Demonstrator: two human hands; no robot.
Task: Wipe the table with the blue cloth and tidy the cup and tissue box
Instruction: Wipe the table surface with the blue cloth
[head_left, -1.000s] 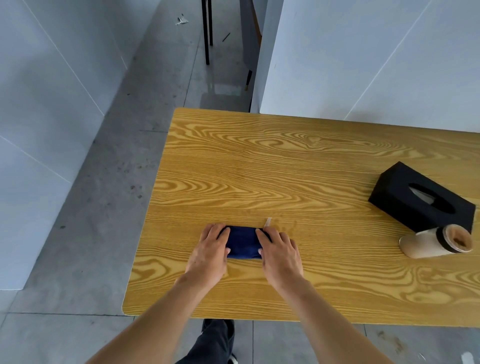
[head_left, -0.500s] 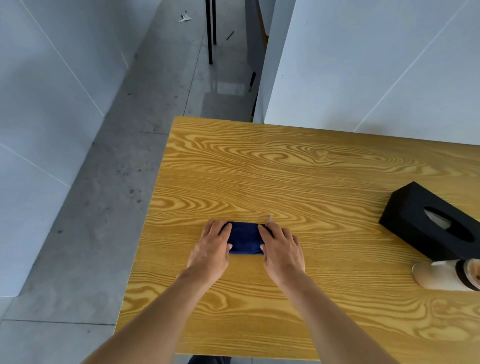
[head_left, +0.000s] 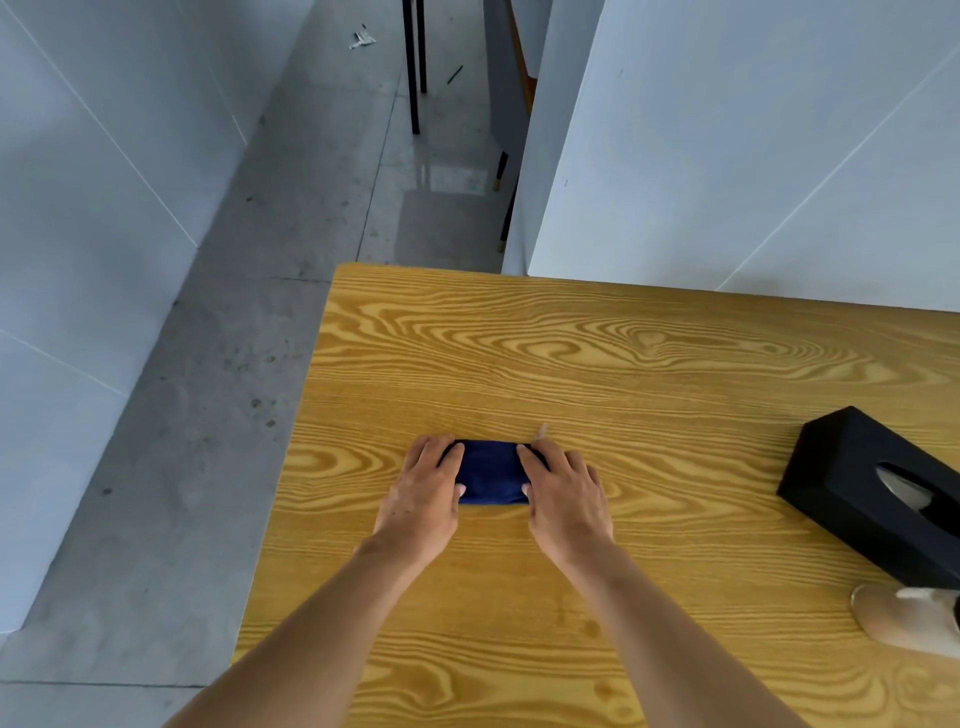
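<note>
A small folded blue cloth (head_left: 491, 472) lies flat on the wooden table (head_left: 571, 364), near its left side. My left hand (head_left: 423, 499) presses on the cloth's left end with fairly straight fingers. My right hand (head_left: 563, 499) presses on its right end the same way. A small pale tag sticks out at the cloth's far right corner. A black tissue box (head_left: 872, 493) stands at the right, slanted, with a tissue showing in its slot. A beige cup (head_left: 909, 618) lies on its side just in front of the box, cut off by the frame's right edge.
The table's left edge drops to a grey concrete floor (head_left: 208, 415). White panel walls stand to the left and behind the table. Black furniture legs (head_left: 415, 67) stand on the floor at the far back.
Both hands stay on the cloth. The view has shifted left and tilted up, so the box and cup sit nearer the right edge and the cup is partly out of frame.
</note>
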